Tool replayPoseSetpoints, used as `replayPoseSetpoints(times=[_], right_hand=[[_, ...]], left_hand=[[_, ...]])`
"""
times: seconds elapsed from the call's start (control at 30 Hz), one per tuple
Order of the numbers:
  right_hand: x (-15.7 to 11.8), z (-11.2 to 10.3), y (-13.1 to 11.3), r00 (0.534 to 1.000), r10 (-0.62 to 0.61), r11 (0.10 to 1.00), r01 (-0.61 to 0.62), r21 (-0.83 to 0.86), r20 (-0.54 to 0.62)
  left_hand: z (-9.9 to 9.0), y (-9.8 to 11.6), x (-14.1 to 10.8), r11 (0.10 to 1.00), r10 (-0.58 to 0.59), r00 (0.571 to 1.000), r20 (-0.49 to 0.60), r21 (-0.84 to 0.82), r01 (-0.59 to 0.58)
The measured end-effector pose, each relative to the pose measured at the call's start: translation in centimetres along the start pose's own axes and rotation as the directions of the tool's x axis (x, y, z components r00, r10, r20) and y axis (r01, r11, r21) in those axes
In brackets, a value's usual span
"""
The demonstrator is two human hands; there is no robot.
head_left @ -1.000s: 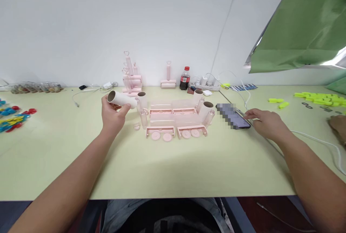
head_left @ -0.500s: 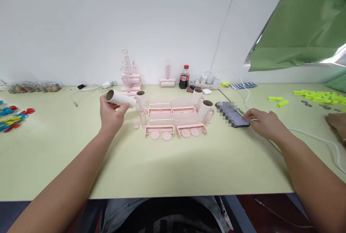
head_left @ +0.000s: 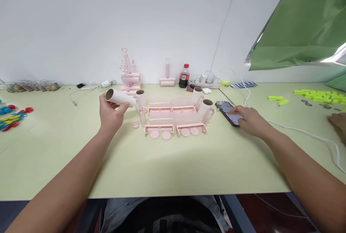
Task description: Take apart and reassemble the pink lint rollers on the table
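My left hand (head_left: 112, 112) is closed around a white cardboard tube (head_left: 120, 97), tilted with its open end to the upper left. With one finger stretched out, my right hand (head_left: 250, 119) touches the screen of a phone (head_left: 229, 113) lying on the table. Between my hands are pink roller cases (head_left: 159, 130), clear pink covers (head_left: 161, 118), round pink discs (head_left: 166, 135) and small pink handles (head_left: 142, 117). More cardboard tubes (head_left: 205, 107) stand upright at both ends of this group.
Behind are assembled pink rollers (head_left: 167, 80), a cola bottle (head_left: 184, 77) and a power strip (head_left: 211, 85). A white cable (head_left: 305, 132) crosses the right side, near yellow-green pieces (head_left: 324, 96) and another person's hand (head_left: 339, 122). Coloured pieces (head_left: 12, 118) lie far left.
My right hand has moved left over the phone, with its finger now farther in on the screen. The cable beside it has shifted. My left hand and tube are nearly unchanged.
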State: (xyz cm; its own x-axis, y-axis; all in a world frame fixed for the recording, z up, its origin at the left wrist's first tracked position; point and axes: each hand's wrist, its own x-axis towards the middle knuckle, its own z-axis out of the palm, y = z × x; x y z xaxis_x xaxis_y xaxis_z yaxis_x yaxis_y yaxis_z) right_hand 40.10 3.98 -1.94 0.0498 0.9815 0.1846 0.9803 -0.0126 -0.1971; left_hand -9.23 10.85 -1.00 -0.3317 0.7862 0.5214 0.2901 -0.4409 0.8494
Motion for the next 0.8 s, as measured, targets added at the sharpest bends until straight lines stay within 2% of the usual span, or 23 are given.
replayPoseSetpoints(times=[0.23, 0.5, 0.8], right_hand=[[0.1, 0.5, 0.5, 0.999, -0.033, 0.999, 0.033, -0.012, -0.03], [-0.2, 0.1, 1.5, 0.995, -0.002, 0.999, -0.003, -0.049, -0.098], [-0.1, 0.1, 2.1, 0.995, 0.054, 0.996, -0.061, -0.072, -0.089]], left_hand=[[0.0, -0.1, 0.1, 1.0, -0.002, 1.0, -0.006, -0.003, 0.002], [0.0, -0.3, 0.1, 1.0, 0.007, 1.0, 0.0, 0.004, -0.007], [0.0, -0.3, 0.1, 1.0, 0.003, 1.0, -0.003, 0.011, -0.003]])
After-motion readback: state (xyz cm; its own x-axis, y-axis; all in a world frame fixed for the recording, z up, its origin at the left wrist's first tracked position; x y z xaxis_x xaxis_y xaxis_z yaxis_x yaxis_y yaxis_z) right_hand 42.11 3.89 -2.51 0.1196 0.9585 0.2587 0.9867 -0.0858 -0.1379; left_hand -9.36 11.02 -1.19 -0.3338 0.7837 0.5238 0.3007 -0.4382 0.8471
